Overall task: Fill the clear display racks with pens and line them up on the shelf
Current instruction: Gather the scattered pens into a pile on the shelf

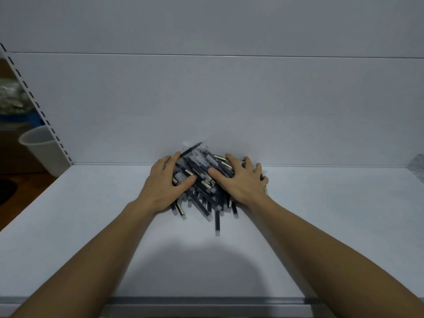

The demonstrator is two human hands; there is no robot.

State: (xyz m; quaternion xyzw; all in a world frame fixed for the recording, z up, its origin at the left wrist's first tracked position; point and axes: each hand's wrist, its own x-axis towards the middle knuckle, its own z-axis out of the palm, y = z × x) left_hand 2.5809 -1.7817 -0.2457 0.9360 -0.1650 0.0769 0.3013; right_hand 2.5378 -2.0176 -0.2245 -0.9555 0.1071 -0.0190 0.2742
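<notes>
We see the pens [202, 180] heaped on the shelf [91, 214] against its back panel [206, 106], a bin [43, 148] far left.

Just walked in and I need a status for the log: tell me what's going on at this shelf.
A person has both hands on a loose pile of dark pens lying on the white shelf against its back panel. The left hand cups the pile's left side and the right hand spreads over its right. No pens are in a display rack in view.
</notes>
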